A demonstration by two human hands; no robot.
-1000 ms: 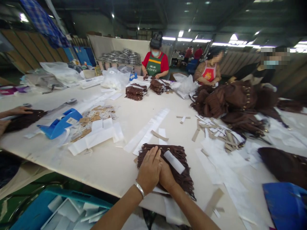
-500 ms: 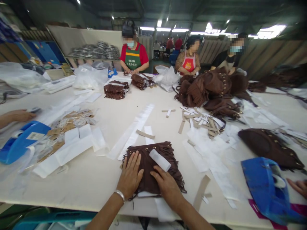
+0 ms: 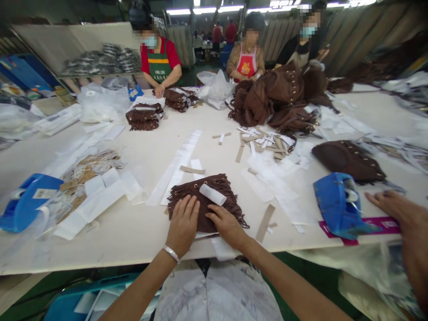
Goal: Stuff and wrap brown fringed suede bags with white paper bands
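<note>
A dark brown fringed bag (image 3: 206, 218) lies flat at the table's near edge, with brass-coloured eyelets along its far side. My left hand (image 3: 183, 223) rests flat on its left part, fingers stretched out. On the right part lies my right hand (image 3: 227, 223), its fingers spread over the brown surface. Just beyond those fingers a roll of white wrapping (image 3: 212, 194) sits on the bag. A bit of white sheet shows under the bag's near edge. Neither hand is closed around anything.
Blue tape dispensers stand left (image 3: 28, 200) and right (image 3: 339, 205). A co-worker's hand (image 3: 391, 205) reaches in at right. Brown bags (image 3: 267, 98) are heaped at the back, near paper strips (image 3: 264, 140). Several people stand across the table. A teal bin (image 3: 63, 303) sits below the edge.
My view has tilted down and turned slightly right. Both my hands stay on the bag. The co-worker's hand and forearm at right show more; the hand at far left is out of view.
</note>
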